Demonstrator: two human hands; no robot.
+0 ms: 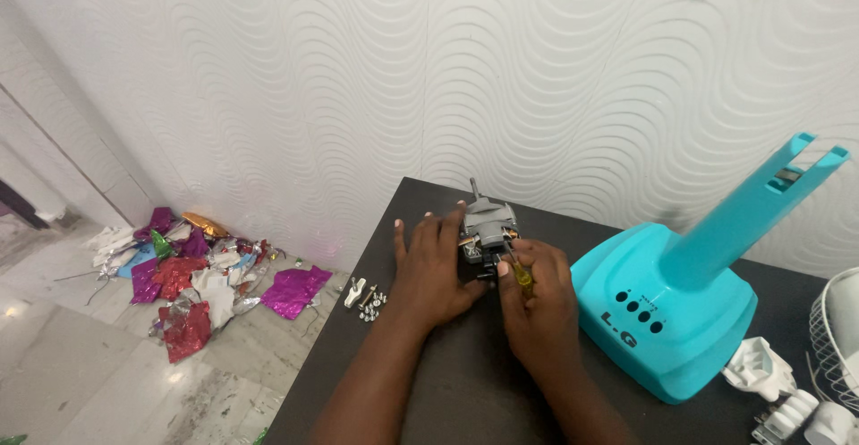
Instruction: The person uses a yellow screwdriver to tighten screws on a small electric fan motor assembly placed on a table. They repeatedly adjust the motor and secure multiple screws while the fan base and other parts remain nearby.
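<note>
Right hand [537, 297] nearest, fist closed around a yellow-handled screwdriver [523, 277], tip end hidden against the motor [488, 228]. Left hand [436, 266] just left of the motor, palm down flat on the table [447, 391], fingers spread and loose, fingertips touching the motor's left side, gripping nothing. Motor is grey, sits upright on the table between both hands, shaft pointing up and away, copper windings showing at its sides. Left of the motor, past the left hand, a small pile of screws [371, 305] and a small white part [355, 291] near the table edge. Right of the motor, a turquoise fan base [667, 311] with its column slanting up to the right. Farther right of the motor, white plastic parts [761, 369] and a white wire grille [837, 329] at the frame edge. Far left of the motor, on the floor by the wall, a heap of foil scraps [201, 271].
</note>
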